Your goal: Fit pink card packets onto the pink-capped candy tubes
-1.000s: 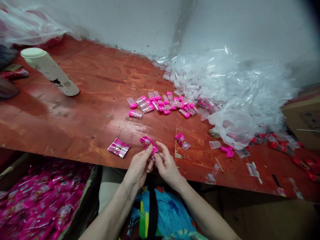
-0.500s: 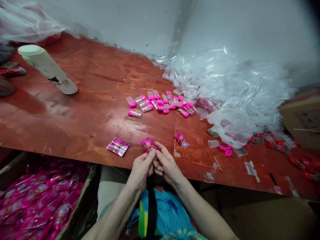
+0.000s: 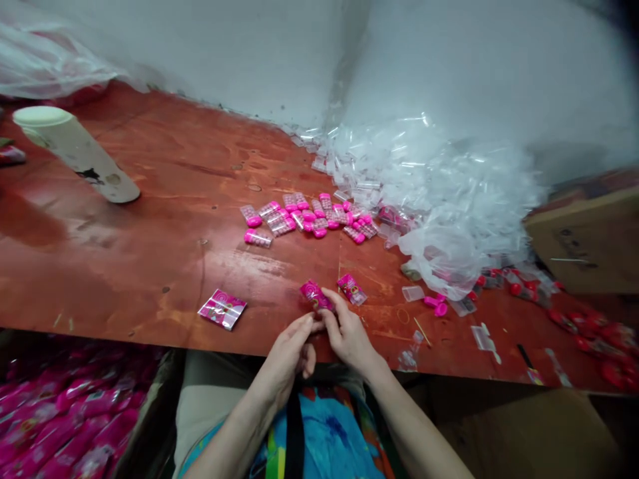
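My right hand grips a small shiny pink printed packet between thumb and fingers, above the table's front edge. Close beside it, my left hand has its fingers loosely bent and apart, with its fingertips near the packet's lower end; nothing shows in it. A second pink packet with a clear end lies just right of the held one. To the left, a flat pink-and-silver wrapper rests on the table. Farther back lie several clear tubes with pink caps, filled with small pale round pieces.
On the red-brown table, clear plastic tubes are heaped against the wall. A pale bottle stands at left. Below left, a box holds many pink packets. Red-capped pieces and a cardboard box are at right.
The packet has moved right, out of both hands' hold into my right hand alone. My left hand has loosened from it. The whole view has shifted slightly.
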A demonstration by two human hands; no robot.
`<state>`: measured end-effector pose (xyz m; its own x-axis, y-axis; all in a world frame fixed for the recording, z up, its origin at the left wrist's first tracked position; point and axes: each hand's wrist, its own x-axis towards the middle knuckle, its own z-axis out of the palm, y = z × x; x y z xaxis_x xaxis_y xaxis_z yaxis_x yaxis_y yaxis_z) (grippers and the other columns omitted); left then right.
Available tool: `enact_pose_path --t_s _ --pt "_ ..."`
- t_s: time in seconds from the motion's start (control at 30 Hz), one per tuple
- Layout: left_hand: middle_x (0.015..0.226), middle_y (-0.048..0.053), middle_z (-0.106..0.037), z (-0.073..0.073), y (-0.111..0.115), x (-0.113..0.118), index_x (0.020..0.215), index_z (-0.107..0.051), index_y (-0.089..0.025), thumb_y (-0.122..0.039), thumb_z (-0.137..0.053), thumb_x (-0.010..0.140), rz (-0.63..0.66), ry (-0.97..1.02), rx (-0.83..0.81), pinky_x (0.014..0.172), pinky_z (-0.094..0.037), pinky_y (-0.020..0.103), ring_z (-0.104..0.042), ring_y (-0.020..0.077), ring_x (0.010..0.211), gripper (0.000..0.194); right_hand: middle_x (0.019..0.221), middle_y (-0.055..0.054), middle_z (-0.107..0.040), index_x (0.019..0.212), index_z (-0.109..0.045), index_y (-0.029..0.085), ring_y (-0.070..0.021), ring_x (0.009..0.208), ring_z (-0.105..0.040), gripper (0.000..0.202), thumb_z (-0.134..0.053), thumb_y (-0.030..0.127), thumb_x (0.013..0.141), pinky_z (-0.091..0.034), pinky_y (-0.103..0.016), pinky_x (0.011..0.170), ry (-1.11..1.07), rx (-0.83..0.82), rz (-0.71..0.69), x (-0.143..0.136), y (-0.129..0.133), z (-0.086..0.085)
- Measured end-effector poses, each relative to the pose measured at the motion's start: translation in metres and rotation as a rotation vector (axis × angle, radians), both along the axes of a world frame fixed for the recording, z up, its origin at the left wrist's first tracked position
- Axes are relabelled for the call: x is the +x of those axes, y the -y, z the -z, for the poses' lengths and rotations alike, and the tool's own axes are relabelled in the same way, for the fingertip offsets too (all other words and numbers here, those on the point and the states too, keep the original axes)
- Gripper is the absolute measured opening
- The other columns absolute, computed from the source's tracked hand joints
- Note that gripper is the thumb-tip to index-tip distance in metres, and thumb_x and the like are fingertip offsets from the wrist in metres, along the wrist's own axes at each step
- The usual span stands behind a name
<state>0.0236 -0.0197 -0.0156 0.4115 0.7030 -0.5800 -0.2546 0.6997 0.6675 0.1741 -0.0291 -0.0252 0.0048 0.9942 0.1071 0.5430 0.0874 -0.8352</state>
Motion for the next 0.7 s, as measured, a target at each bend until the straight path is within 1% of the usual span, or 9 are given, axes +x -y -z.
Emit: enact_pose_path --t_s 0.03,0.1,0.17,0.23,0.33,0.43,0.57,0.63,0.7 --pt "0.078 0.007 -0.071 0.001 0.0 -0.001 0.11 -0.062 -0.018 -0.054 -0.063 0.079 -0.01 -0.018 0.004 0.034 -0.024 0.021 -0.041 0.0074 0.034 0.048 0.11 -0.01 -0.064 0.14 -0.042 0.025 -0.0234 0.096 -0.061 0.043 -0.041 0.026 0.097 -0.047 -0.037 0.085 0.146 0.061 0.026 0.011 -0.003 -0.001" --pt "0.097 0.012 -0.072 0.003 -0.001 -0.008 0.112 -0.061 -0.017 -0.053 -0.063 0.078 -0.04 -0.089 0.043 0.034 -0.025 0.021 -0.042 0.0065 0.036 0.05 0.107 -0.012 -0.064 0.142 -0.043 0.022 -0.0258 0.097 -0.058 0.045 -0.039 0.022 0.097 -0.045 -0.041 0.087 0.429 0.136 0.092 0.033 -0.007 0.0" --pt "0.1 0.013 -0.072 0.006 -0.005 -0.018 0.107 -0.064 -0.015 -0.053 -0.062 0.079 -0.077 -0.179 0.12 0.034 -0.027 0.021 -0.041 0.006 0.037 0.047 0.1 -0.013 -0.063 0.141 -0.047 0.023 -0.0272 0.094 -0.056 0.046 -0.039 0.018 0.096 -0.043 -0.044 0.085 0.671 0.157 0.161 0.05 -0.009 0.004" --pt "0.096 0.01 -0.072 0.009 -0.01 -0.028 0.104 -0.066 -0.017 -0.052 -0.064 0.078 -0.154 -0.296 0.227 0.036 -0.03 0.022 -0.041 0.0068 0.038 0.044 0.109 -0.013 -0.06 0.135 -0.054 0.028 -0.029 0.101 -0.052 0.043 -0.043 0.019 0.094 -0.041 -0.046 0.087 0.811 0.172 0.208 0.058 -0.007 0.01" --pt "0.091 0.007 -0.073 0.012 -0.019 -0.039 0.099 -0.07 -0.02 -0.045 -0.067 0.078 -0.283 -0.512 0.47 0.048 -0.044 0.024 -0.056 0.0137 0.051 0.033 0.131 -0.013 -0.05 0.119 -0.065 0.03 -0.0321 0.118 -0.043 0.031 -0.049 0.024 0.094 -0.036 -0.05 0.094 0.814 0.235 0.245 0.05 -0.005 0.015" --pt "0.089 0.006 -0.074 0.021 -0.027 -0.041 0.09 -0.072 -0.022 -0.035 -0.064 0.082 -0.29 -0.692 0.836 0.072 -0.052 0.027 -0.067 0.0209 0.078 0.017 0.136 -0.013 -0.046 0.115 -0.065 0.025 -0.0317 0.123 -0.039 0.027 -0.047 0.025 0.095 -0.034 -0.05 0.098 0.695 0.315 0.285 0.029 -0.019 0.012" --pt "0.086 0.003 -0.074 0.04 -0.03 -0.038 0.093 -0.069 -0.021 -0.025 -0.056 0.089 -0.203 -0.902 1.319 0.073 -0.053 0.025 -0.069 0.0178 0.078 0.015 0.122 -0.01 -0.055 0.108 -0.065 0.023 -0.0257 0.117 -0.046 0.023 -0.046 0.024 0.095 -0.034 -0.043 0.099 0.577 0.355 0.182 0.003 -0.075 -0.001" --pt "0.087 0.004 -0.074 0.045 -0.029 -0.037 0.095 -0.067 -0.019 -0.022 -0.054 0.091 -0.205 -0.999 1.462 0.073 -0.053 0.024 -0.07 0.0171 0.079 0.015 0.122 -0.01 -0.056 0.108 -0.066 0.024 -0.0257 0.117 -0.046 0.023 -0.047 0.026 0.095 -0.033 -0.042 0.099 0.602 0.316 0.171 -0.006 -0.113 -0.004" --pt "0.085 0.004 -0.073 0.046 -0.028 -0.037 0.096 -0.066 -0.018 -0.02 -0.052 0.092 -0.216 -1.063 1.532 0.073 -0.054 0.024 -0.07 0.0164 0.076 0.014 0.128 -0.012 -0.053 0.115 -0.063 0.022 -0.0277 0.117 -0.045 0.026 -0.049 0.027 0.094 -0.034 -0.042 0.097 0.657 0.269 0.25 -0.012 -0.15 -0.005"
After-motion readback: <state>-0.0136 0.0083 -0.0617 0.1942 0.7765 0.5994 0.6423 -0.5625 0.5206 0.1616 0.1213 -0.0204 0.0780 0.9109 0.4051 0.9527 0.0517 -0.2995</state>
